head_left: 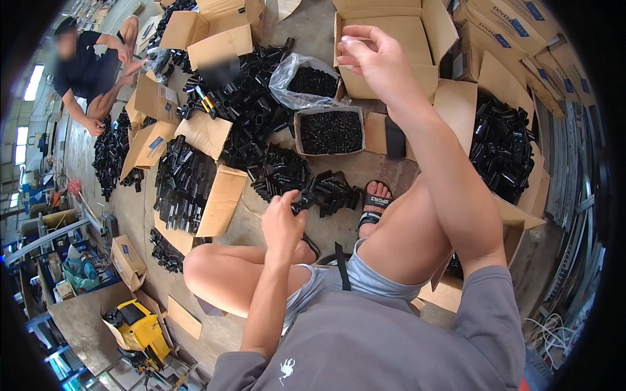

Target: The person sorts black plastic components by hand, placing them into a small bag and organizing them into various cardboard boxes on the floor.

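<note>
My left hand (282,225) is closed round a small black plastic part (304,201), in front of my left knee. Its exact shape is partly covered by my fingers. Stretched forward, my right hand (373,58) hangs over an open cardboard box (404,40), fingers loosely apart and nothing seen in them. Below my left hand's reach lie small piles of black plastic parts (336,193). A carton of small black pieces (331,131) stands beyond them. Over the large heap of black parts (257,107), a dark blurred shape (220,73) shows, too smeared to name.
A plastic-lined box of small pieces (313,81) stands behind the carton. Filled cartons (186,182) flank me left, with another load of black parts (501,146) right. Another person (88,65) sits far left. A yellow machine (143,329) stands lower left. Metal lengths (574,215) line the right.
</note>
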The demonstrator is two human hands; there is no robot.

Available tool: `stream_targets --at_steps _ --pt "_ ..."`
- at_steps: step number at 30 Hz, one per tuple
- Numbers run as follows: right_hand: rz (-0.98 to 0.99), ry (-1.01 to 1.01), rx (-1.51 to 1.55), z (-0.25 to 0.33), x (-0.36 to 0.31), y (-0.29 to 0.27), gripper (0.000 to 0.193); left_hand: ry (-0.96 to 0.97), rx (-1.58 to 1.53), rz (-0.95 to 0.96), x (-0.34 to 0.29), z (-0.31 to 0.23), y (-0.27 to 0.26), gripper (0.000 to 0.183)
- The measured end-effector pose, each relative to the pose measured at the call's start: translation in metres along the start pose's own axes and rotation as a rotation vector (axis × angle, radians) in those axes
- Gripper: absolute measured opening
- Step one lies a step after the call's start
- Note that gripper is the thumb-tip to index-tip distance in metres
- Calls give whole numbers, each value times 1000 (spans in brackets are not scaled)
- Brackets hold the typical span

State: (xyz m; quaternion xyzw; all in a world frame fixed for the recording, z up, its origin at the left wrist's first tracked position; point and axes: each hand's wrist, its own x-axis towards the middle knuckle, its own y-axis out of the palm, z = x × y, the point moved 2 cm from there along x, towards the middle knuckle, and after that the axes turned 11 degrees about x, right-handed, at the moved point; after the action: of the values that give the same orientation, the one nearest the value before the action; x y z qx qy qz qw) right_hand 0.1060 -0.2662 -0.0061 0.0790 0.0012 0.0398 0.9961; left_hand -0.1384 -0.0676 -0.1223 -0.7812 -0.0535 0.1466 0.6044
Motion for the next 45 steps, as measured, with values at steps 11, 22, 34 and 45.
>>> stream_targets --at_steps 11,22,34,45 --pt "-45 -189 -243 -1 2 11 28 55 -127 -13 41 -56 24 39" --pt "85 -813 -168 101 -74 91 26 555 -790 548 109 -251 -78 41" --pt "296 -626 -185 70 -90 102 10 134 -1224 208 112 -84 42 21" --pt "115 82 -121 26 -36 24 46 -886 -195 -47 41 132 175 50"
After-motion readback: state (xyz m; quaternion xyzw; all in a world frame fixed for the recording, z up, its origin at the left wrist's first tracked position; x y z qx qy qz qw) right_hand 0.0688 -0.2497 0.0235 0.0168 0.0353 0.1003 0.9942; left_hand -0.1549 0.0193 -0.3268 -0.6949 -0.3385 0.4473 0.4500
